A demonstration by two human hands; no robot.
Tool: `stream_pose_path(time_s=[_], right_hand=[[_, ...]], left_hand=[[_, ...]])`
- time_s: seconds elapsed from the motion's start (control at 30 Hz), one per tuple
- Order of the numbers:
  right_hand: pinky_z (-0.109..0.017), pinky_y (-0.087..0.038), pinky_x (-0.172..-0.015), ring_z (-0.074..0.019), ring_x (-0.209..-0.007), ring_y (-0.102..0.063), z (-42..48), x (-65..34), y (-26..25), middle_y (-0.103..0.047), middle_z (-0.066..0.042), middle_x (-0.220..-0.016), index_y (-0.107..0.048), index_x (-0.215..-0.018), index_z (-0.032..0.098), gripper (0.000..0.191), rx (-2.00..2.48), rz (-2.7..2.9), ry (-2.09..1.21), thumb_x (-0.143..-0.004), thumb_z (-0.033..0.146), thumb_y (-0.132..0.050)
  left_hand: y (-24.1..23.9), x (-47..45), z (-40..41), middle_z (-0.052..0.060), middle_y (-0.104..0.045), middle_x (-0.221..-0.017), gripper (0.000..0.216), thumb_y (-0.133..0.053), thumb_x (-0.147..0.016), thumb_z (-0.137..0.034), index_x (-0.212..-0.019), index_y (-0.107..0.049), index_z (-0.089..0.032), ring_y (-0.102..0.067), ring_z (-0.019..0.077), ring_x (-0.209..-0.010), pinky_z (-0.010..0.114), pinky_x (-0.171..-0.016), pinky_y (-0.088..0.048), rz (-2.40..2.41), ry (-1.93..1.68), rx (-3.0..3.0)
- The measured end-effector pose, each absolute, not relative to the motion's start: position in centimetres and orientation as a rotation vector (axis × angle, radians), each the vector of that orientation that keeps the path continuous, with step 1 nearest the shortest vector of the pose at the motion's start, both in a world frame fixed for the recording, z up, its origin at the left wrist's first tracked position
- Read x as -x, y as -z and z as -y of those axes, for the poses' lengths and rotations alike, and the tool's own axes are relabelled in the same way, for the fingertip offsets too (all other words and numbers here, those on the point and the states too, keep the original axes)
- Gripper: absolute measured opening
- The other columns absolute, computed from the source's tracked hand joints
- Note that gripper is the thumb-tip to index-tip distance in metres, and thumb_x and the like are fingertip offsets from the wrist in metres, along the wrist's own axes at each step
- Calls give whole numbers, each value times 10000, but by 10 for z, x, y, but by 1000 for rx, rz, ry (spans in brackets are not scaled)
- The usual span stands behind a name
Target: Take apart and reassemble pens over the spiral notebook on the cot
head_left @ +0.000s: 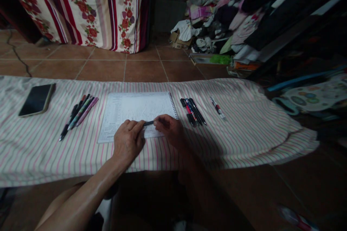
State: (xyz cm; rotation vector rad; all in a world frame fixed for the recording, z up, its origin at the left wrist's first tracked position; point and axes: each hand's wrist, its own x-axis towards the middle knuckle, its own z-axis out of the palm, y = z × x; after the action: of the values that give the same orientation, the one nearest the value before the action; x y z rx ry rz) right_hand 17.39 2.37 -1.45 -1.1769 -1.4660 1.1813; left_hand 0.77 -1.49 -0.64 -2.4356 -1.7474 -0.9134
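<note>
A dark pen (148,123) lies level between my two hands, above the lower part of a spiral notebook (141,104). My left hand (128,139) is closed around one end of it. The fingertips of my right hand (169,129) pinch the other end. Handwriting or scribbles cover much of the notebook page, and its coil runs down the right side. Several pens (78,112) lie in a slanted row left of the notebook. Another group of pens (193,111) rests just right of it, with a single white, red and black pen (217,108) farther right.
A phone (36,100) lies at the left on the striped cloth (244,126) covering the table. Beyond are a tiled floor (105,66), a flowered curtain (100,7) and a heap of clothes (217,18). A pale patterned plastic item (317,94) stands at the right.
</note>
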Motion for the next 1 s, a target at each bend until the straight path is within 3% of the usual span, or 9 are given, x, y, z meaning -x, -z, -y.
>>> stream_pose_path(time_s=[0.77, 1.0], right_hand=[[-229, -459, -551, -114, -577, -578, -23, -174, 16, -606, 17, -639, -614, -785, 197, 175, 1181, 1472, -1156, -746, 367, -599], [-228, -454, -545, -114, -570, -578, -24, -173, 14, -608, 20, -621, -622, -795, 196, 164, 1191, 1472, -1157, -735, 348, -601]], left_hand=[[5, -8, 15, 57, -631, -801, 375, -512, -722, -118, -1083, -608, -148, -493, 229, -755, 349, -649, -428, 1722, 793, 2424], [4, -7, 15, 60, -627, -790, 324, -486, -769, -138, -1068, -611, -137, -496, 230, -750, 351, -640, -431, 1733, 813, 2434]])
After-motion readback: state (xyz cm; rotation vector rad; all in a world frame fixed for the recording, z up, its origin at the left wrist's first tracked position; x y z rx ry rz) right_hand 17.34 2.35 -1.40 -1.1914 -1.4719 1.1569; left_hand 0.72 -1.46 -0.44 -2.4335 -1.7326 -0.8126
